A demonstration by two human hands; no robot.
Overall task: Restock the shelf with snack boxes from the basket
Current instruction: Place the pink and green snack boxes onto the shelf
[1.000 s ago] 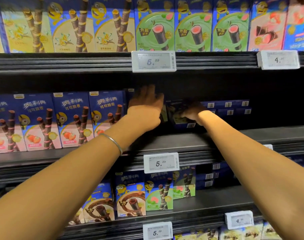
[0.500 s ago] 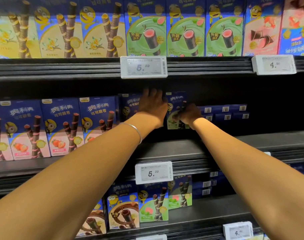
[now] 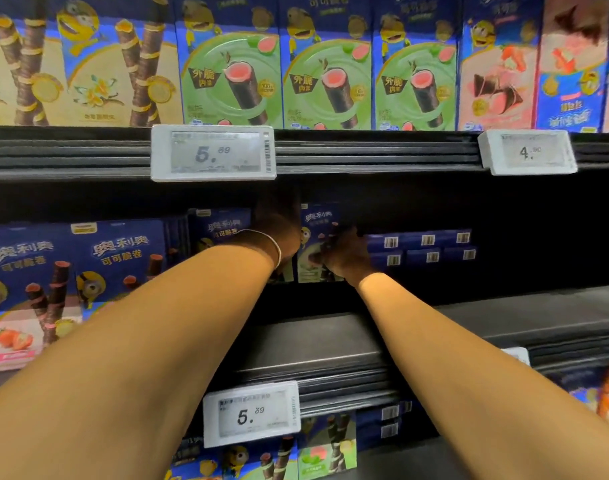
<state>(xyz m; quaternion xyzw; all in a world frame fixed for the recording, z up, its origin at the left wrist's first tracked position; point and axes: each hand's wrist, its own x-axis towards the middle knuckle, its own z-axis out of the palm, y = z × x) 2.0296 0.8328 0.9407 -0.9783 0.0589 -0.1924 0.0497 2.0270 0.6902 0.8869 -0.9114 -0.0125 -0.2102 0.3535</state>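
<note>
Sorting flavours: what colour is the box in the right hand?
Dark blue box with pale green lower panel; head view.

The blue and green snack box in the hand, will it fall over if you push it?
Probably tippy: the blue-and-green cardboard snack box stands tall and narrow on the dark middle shelf, so a high push could topple it. Likely light and stiff: the right hand grips its side and its faces look flat.
</note>
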